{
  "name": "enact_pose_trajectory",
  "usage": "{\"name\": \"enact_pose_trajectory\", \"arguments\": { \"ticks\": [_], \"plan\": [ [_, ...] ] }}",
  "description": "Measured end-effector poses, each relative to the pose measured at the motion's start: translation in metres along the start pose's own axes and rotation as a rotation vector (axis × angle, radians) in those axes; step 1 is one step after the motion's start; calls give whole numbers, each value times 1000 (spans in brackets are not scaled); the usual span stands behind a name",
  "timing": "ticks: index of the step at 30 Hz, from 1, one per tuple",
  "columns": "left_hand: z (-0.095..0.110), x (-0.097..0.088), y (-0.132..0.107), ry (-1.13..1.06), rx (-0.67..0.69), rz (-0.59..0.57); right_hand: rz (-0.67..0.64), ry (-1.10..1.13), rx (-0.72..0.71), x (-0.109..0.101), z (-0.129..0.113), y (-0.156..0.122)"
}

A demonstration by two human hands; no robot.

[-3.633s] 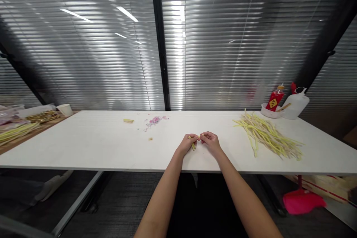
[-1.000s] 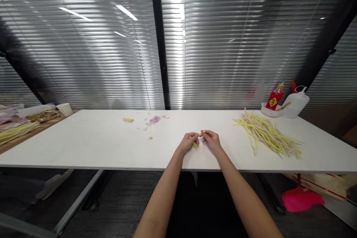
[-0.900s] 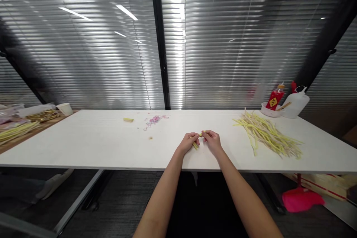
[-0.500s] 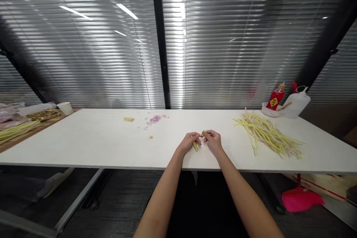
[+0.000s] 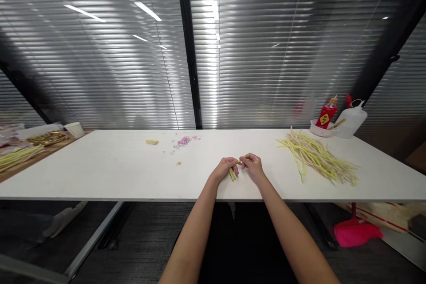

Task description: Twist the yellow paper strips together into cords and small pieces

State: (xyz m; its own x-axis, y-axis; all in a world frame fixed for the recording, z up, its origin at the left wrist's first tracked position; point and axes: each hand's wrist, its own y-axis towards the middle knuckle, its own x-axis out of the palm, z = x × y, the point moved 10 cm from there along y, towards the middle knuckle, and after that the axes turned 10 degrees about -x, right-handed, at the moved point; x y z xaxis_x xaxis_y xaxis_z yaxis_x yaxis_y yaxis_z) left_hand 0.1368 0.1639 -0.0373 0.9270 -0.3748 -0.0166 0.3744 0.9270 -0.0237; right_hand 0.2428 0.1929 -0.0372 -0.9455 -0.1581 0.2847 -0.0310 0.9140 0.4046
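My left hand (image 5: 225, 169) is closed on a flat yellow-green strip (image 5: 232, 175), whose lower end sticks out below the fingers towards the table's front edge. Close beside it, my right hand (image 5: 252, 163) pinches the upper part of the yellow strip, which shows between the two hands. The fingertips almost meet just above the white table (image 5: 116, 164). To the right lies a loose heap of yellow and beige strips (image 5: 317, 155). A short folded yellow bundle (image 5: 152, 142) rests on the left, near a scatter of small pink and purple rubber bands (image 5: 183, 142).
At the back right stand a red bottle (image 5: 326, 114) in a shallow white bowl (image 5: 318, 132) and a white squeeze bottle (image 5: 351, 120). A paper cup (image 5: 75, 129) and more yellow strips (image 5: 20, 156) are at far left. A red dustpan (image 5: 357, 232) lies below the table.
The view has shifted slightly. Both hands keep nearly the same pose around the yellow strip, with only slight finger movement.
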Motion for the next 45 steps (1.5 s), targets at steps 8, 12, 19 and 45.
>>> {"name": "enact_pose_trajectory", "arguments": {
  "ticks": [8,12,19,45],
  "plan": [
    [3,1,0,40,19,27,60,23,2,-6,2,0],
    [6,-3,-1,54,28,87,82,-21,-10,-11,4,0],
    [8,-2,-1,35,38,79,89,-68,-44,-13,6,2],
    [-6,-29,5,-322,84,153,160,20,42,-22,14,5]
  ]
}}
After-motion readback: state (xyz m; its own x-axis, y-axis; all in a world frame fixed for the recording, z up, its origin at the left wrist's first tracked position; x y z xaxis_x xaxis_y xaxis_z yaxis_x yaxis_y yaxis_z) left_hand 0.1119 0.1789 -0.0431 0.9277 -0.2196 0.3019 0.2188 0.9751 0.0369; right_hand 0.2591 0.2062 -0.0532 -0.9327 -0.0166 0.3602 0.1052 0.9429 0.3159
